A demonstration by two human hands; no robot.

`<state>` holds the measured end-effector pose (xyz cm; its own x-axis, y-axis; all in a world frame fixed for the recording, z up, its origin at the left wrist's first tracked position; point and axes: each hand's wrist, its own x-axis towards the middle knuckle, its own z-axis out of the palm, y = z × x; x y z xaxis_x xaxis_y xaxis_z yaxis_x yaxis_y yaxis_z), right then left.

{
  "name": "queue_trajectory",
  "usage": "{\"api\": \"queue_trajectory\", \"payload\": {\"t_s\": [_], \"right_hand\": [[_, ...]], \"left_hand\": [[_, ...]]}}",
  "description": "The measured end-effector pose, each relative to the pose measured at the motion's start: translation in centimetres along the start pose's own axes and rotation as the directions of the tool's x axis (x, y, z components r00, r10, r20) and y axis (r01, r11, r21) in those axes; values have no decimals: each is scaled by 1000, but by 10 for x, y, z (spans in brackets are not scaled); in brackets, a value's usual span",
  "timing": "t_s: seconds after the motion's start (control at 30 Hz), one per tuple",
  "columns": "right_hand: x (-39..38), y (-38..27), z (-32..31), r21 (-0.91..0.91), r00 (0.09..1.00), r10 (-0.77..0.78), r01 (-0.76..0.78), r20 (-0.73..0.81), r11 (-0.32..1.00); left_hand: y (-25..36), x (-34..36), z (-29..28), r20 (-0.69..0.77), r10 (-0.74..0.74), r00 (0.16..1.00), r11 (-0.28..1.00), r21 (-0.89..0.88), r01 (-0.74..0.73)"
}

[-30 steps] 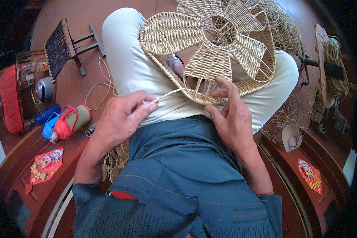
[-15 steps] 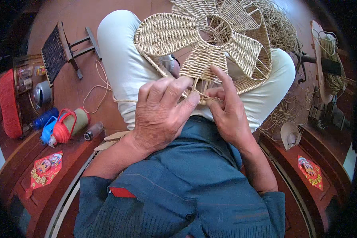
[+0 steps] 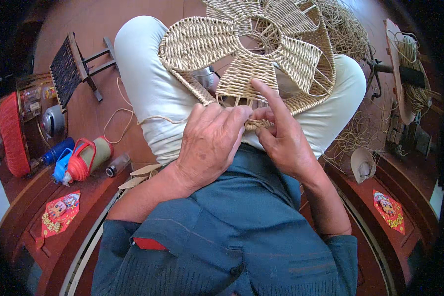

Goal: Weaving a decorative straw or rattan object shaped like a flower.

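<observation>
Right hand (image 3: 285, 140) pinches the rim (image 3: 254, 125) of a petal-patterned cord basket (image 3: 248, 76); I cannot tell how the left hand (image 3: 207, 140) grips

stool (image 3: 66, 69) left of wickerwork (image 3: 247, 75)

The left hand (image 3: 205, 139) hides where the cord (image 3: 163, 118) leads and part of the wickerwork (image 3: 249, 74); what it grips cannot be told. The view's upper edge cuts off the wickerwork's far side and the fibre pile (image 3: 344, 27).
</observation>
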<state>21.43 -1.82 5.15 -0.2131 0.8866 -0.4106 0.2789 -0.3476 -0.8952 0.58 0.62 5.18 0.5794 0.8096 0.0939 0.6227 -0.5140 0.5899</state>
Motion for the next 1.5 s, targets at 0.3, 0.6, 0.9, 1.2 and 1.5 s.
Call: {"api": "queue_trajectory", "payload": {"t_s": [0.3, 0.6, 0.9, 1.2, 1.5], "right_hand": [[-15, -8, 2, -264, 979, -50, -3, -197, 964], [-23, 9, 7, -380, 932, -236, 120, -275, 917], [-12, 6, 4, -578, 876, -455, 290, -160, 762], [-10, -13, 1, -666, 952, -306, 219, -15, 713], [0, -17, 3, -618, 965, -259, 188, -26, 763]], "left_hand": [[-4, -1, 2, -17, -4, 1000, 996, -93, 2], [-8, 13, 3, 184, -115, 976, 938, -305, 168], [-10, 18, 2, 171, -66, 983, 952, -283, 113], [-13, 18, 2, 186, -65, 980, 952, -282, 116], [-12, 18, 4, 145, -50, 988, 958, -272, 89]]}}
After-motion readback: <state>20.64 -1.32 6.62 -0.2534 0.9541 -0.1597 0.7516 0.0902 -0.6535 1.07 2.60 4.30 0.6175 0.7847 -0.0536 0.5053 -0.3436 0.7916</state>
